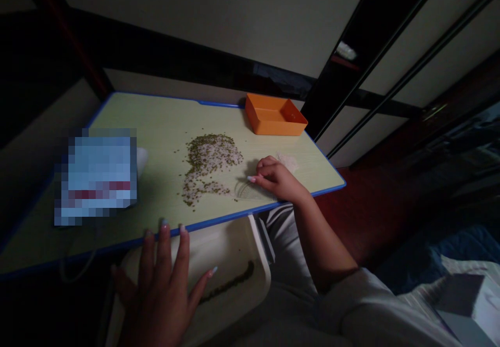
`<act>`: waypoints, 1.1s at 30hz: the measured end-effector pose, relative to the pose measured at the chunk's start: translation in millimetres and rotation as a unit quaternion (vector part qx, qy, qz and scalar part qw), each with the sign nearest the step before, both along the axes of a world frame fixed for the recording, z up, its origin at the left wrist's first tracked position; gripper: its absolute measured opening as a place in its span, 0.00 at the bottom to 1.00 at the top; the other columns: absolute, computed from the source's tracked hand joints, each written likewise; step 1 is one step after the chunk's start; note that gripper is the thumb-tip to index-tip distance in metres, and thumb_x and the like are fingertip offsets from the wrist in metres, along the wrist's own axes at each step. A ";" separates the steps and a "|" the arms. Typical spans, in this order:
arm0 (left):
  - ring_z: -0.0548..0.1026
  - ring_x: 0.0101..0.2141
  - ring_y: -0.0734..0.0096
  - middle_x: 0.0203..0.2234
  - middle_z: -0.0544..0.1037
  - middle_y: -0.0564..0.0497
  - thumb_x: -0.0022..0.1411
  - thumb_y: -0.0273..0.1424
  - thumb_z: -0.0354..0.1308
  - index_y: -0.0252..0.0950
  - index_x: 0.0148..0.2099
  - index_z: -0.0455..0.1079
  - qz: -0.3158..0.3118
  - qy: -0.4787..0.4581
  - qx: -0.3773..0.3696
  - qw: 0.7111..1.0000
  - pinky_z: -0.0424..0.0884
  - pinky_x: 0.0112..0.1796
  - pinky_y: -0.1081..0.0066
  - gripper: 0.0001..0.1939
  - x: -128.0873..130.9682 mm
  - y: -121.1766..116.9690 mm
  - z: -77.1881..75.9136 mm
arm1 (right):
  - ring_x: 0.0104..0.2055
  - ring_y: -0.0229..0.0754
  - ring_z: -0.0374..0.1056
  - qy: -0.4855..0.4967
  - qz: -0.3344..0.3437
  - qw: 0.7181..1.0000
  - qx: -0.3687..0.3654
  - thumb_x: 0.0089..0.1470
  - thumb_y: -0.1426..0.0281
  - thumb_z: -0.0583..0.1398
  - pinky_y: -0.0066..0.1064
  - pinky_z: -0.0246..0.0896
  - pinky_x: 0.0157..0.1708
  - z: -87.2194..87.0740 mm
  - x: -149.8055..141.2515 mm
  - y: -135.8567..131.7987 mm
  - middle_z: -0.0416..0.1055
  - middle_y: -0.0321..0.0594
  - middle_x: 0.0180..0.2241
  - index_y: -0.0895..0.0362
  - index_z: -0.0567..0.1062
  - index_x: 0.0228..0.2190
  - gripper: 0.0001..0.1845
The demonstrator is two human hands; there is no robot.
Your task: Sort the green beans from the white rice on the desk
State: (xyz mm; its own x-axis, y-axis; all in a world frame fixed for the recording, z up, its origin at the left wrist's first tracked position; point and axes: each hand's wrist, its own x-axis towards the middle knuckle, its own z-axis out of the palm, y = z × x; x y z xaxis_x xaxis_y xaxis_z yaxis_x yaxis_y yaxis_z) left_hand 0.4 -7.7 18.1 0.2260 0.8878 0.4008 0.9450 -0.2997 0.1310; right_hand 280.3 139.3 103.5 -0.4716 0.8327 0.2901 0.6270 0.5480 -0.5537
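Note:
A spread of mixed green beans and white rice grains [209, 164] lies in the middle of a pale table [156, 123] with a blue rim. My right hand [273, 179] rests on the table to the right of the pile, fingers curled together and pointing left at the grains; what they pinch, if anything, is too small to see. A small heap of white grains [288, 162] sits just behind that hand. My left hand [162, 279] lies open, fingers spread, over a white tray [238, 243] held below the table's near edge. A line of green beans [230, 283] lies in the tray.
An orange rectangular box [275, 115] stands at the table's far right corner. A blurred-out flat object [96, 175] sits on the table's left side, with a cable [78, 271] hanging off the near edge. A wall and dark frame stand behind the table.

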 end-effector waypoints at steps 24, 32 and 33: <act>0.39 0.73 0.35 0.74 0.40 0.28 0.67 0.39 0.54 0.43 0.73 0.21 0.012 -0.006 -0.042 0.999 0.43 0.64 0.19 0.48 0.3 -1.5 3.1 | 0.40 0.42 0.62 -0.013 0.005 1.000 -0.009 0.65 0.66 0.61 0.36 0.57 0.46 4.9 -12.0 -6.5 0.66 0.38 0.31 0.55 0.65 0.20 0.22; 0.37 0.73 0.35 0.74 0.38 0.28 0.68 0.39 0.52 0.41 0.73 0.23 0.006 -0.006 -0.048 0.999 0.42 0.63 0.19 0.46 -0.2 -1.6 5.5 | 0.39 0.43 0.62 -0.017 0.010 1.000 0.010 0.66 0.63 0.61 0.36 0.56 0.46 6.2 -15.2 -4.6 0.66 0.39 0.31 0.55 0.69 0.21 0.21; 0.37 0.74 0.36 0.74 0.38 0.29 0.67 0.40 0.52 0.41 0.73 0.23 0.008 -0.006 -0.053 0.999 0.42 0.63 0.19 0.46 -0.1 -1.8 6.0 | 0.39 0.43 0.62 -0.020 0.011 1.000 0.008 0.65 0.63 0.61 0.36 0.56 0.46 6.6 -16.3 -4.5 0.66 0.39 0.31 0.55 0.69 0.21 0.21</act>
